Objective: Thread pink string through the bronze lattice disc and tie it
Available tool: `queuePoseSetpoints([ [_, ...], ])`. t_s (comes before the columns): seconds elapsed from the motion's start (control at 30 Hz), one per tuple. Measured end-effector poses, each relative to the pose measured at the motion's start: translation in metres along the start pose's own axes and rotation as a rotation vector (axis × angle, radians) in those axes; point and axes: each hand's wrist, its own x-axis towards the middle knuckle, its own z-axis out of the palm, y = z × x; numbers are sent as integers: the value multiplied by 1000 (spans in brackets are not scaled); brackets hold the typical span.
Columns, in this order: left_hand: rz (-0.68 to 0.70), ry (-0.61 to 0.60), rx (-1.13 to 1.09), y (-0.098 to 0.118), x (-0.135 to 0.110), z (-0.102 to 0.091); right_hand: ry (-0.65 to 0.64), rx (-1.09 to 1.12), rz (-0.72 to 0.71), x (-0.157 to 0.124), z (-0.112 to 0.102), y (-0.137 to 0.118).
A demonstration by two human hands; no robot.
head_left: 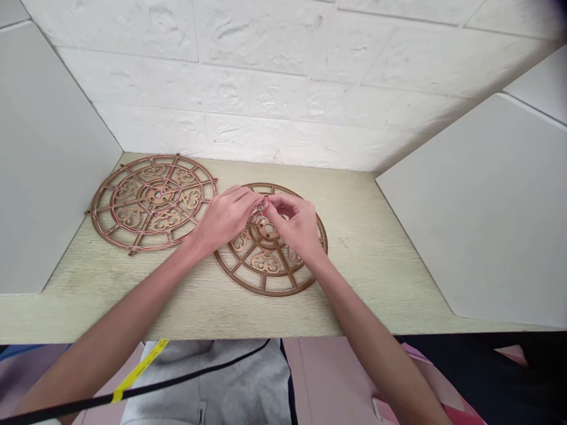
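Note:
Two round copper-coloured openwork discs lie flat on the pale wooden tabletop. The left disc has several small tabs around its rim and lies untouched. Both my hands hover over the hub of the right disc. My left hand and my right hand meet fingertip to fingertip, each pinching a tiny shiny piece just above the disc's centre ring. What that piece is cannot be made out. My hands hide the disc's upper half.
White panels stand at the left and right of the tabletop, with a white brick-pattern wall behind. A black cord with a yellow tag crosses my lap below the table's front edge.

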Motion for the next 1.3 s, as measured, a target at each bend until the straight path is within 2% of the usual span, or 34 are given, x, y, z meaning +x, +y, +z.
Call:
queuePoseSetpoints([
  [0.13,-74,-15,-230,0,4,-3,38,-112,-73,-1,0,1],
  [0.3,-354,26,-580,2,9,-6,111,-453,-432,0,-3,5],
  [0.4,-426,19,-678,2,10,-6,97,-610,-594,0,-4,8],
  [0.5,-429,5,-698,1,11,-7,49,-652,-657,0,-3,9],
  [0.7,-445,-69,-725,-2,11,-11,7,-599,-667,1,-5,12],
  [0.9,-452,-126,-844,-5,12,-12,-111,-471,-508,1,-8,8],
  [1.13,-500,-110,-972,-7,10,-12,-64,-67,-205,3,-9,-7],
  [1.3,-550,-118,-1024,-5,10,-10,-163,219,35,5,-8,-6],
])
